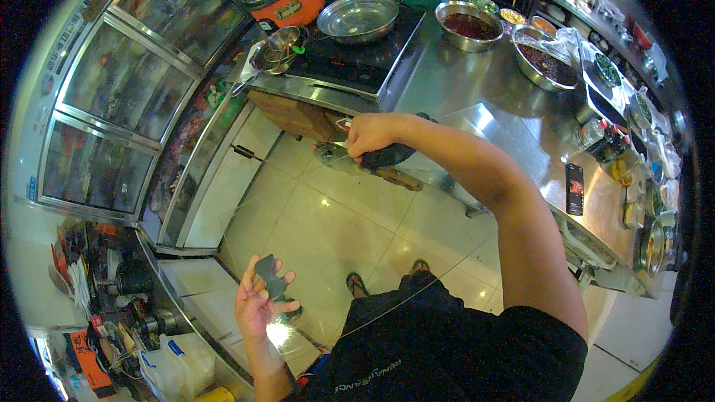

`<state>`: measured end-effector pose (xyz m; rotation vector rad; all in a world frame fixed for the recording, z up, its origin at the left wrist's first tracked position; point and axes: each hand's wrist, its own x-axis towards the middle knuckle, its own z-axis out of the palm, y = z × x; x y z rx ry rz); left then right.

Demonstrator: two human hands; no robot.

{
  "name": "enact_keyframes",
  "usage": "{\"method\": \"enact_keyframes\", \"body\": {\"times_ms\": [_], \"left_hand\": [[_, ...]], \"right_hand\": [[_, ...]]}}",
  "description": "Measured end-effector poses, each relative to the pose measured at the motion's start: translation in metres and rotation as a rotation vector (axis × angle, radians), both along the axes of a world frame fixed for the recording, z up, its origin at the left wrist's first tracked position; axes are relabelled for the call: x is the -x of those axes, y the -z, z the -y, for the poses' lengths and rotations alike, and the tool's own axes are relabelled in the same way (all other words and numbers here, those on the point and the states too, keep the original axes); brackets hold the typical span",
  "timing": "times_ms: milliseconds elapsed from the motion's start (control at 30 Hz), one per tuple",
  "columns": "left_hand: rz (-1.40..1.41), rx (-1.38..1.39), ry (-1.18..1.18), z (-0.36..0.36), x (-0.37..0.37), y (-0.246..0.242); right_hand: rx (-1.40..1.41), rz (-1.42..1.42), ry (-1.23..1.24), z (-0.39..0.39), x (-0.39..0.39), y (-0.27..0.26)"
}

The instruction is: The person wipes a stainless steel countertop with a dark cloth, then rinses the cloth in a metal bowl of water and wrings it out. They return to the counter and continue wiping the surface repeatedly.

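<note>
My left hand (254,307) is raised over the tiled floor at the lower left. A dark, flat, thin piece (270,277) is held among its spread fingers; its material is unclear. My right arm reaches across to the front edge of the steel counter. There my right hand (368,133) is curled into a fist. A dark, rounded thing (388,156) shows just under it, partly covered by the hand and forearm. A small pale, shiny shape sits by the fingers, too blurred to name. Whether the fist grips either is hidden.
An induction cooktop (341,70) bears a shallow steel pan (357,17), with an orange cooker (287,0) behind. The steel counter (447,81) holds a bowl of dark red sauce (469,27), bottles (592,137) and a phone (575,190). A glass-fronted cabinet (125,81) stands left.
</note>
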<state>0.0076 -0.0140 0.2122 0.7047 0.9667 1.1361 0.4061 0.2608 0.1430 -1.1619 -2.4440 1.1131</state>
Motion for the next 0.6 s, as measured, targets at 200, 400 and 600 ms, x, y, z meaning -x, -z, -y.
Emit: {"method": "enact_keyframes", "body": {"times_ms": [200, 400, 600], "left_hand": [[-0.002, -0.001, 0.006, 0.0, 0.001, 0.002], [0.026, 0.007, 0.043, -0.001, 0.005, 0.005], [0.217, 0.248, 0.23, -0.005, 0.016, -0.008]], "right_hand": [[0.034, -0.011, 0.035, 0.0, -0.003, 0.007], [-0.035, -0.024, -0.013, 0.0, 0.001, 0.003], [-0.13, 0.082, -0.09, -0.001, 0.006, 0.001]]}}
